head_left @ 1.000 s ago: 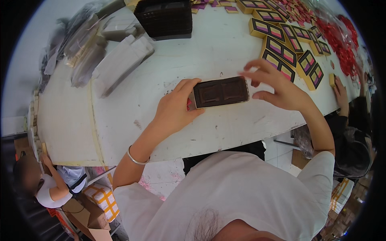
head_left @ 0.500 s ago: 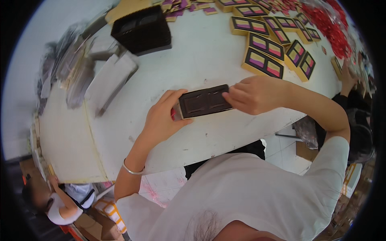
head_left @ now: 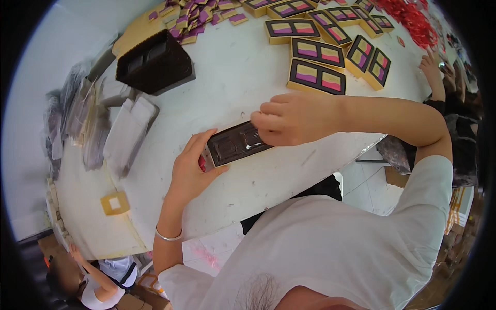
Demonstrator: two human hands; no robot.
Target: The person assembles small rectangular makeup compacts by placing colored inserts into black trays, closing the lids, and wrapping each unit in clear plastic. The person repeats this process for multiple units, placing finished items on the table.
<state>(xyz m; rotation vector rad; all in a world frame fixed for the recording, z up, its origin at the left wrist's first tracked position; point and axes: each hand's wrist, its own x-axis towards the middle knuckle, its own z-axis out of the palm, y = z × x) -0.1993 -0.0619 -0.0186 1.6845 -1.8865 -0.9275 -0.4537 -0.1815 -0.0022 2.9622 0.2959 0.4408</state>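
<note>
My left hand grips the left end of a shallow gold box, thumb on the near side and fingers on the far side. A dark brown plastic tray with moulded hollows lies inside the box, and its hollows hold nothing where they show. A bit of red shows beside my left palm. My right hand has its fingers curled down onto the tray's right end, which it hides. Whether its fingertips pinch or only press the tray is hidden.
A stack of brown trays stands at far left, beside clear plastic sleeves. Filled gold boxes crowd the far right. Small purple-and-gold pieces and red shred lie farther back. A yellow frame sits left. Two people work nearby.
The tray now sits lower in the box, its hollows plainer. My right hand has moved inward over its right end. The yellow frame now lies on the left table. The whole view has shifted.
</note>
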